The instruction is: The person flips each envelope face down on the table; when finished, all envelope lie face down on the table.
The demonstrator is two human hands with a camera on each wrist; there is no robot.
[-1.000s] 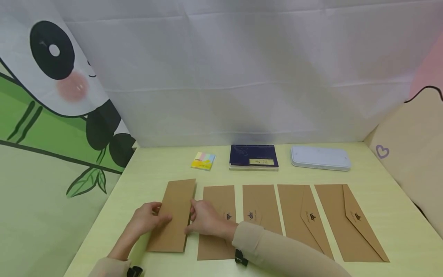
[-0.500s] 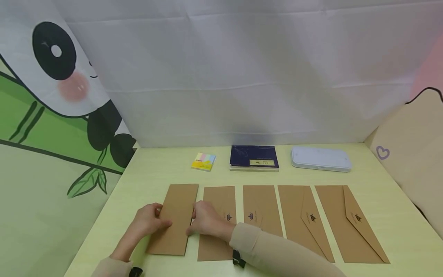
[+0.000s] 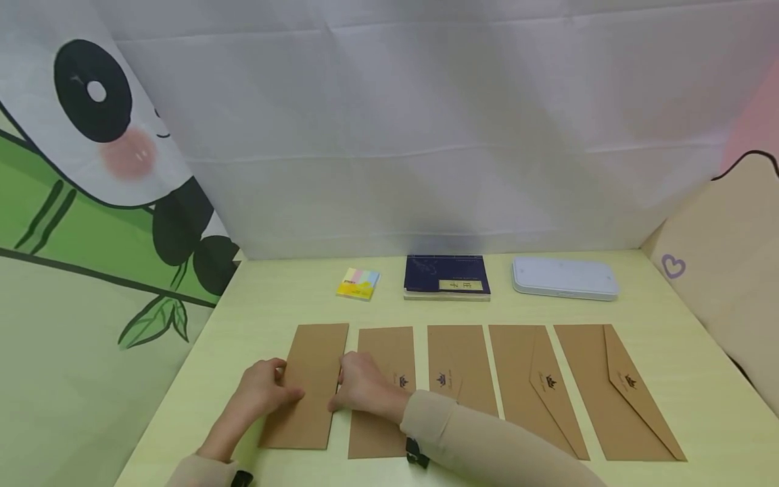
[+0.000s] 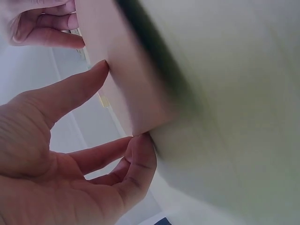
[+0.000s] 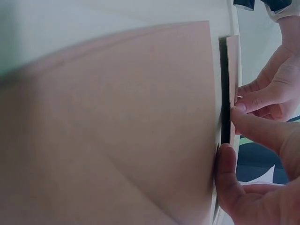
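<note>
A plain brown kraft envelope (image 3: 312, 372) lies at the left end of a row of similar envelopes, its unprinted face up. My left hand (image 3: 258, 389) holds its left edge, thumb on the top face and fingers curled at the side. Along the opposite edge, my right hand (image 3: 365, 384) grips with thumb and fingers spread apart. A dark gap shows under the envelope (image 5: 232, 70) in the right wrist view. Under my right hand and sleeve lies the neighbouring envelope (image 3: 383, 348), partly hidden, with a small crown print.
Further right lie more brown envelopes, among them one with a slanted flap (image 3: 608, 392). Behind the row sit a pad of coloured sticky notes (image 3: 358, 284), a dark blue book (image 3: 447, 276) and a pale flat case (image 3: 564, 277). A white cloth (image 3: 426, 135) hangs at the back.
The left-hand envelope's far end has come down and toward me, and the envelope lies flatter. Both hands keep their hold with barely any shift.
</note>
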